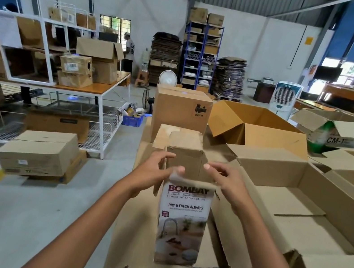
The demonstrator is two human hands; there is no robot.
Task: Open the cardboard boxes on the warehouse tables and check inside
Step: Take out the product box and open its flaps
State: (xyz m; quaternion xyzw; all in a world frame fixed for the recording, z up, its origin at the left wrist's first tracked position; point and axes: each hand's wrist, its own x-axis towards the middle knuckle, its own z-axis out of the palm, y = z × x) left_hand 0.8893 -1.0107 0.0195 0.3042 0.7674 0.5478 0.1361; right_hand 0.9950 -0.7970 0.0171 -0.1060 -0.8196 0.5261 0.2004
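cardboard-lined warehouse table (pixel 135 232); tall printed cardboard box (pixel 181 224) upright at 6 o'clock, flaps raised. left hand (pixel 152 172) pinches its rim, likely steadying it — right hand (pixel 226 182) loosely spread at the opening's 3 o'clock.

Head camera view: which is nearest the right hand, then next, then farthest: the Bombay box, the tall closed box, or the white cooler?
1. Bombay box, right beside the right hand.
2. Tall closed box, behind it, farther along the table.
3. White cooler, far back, to the right.
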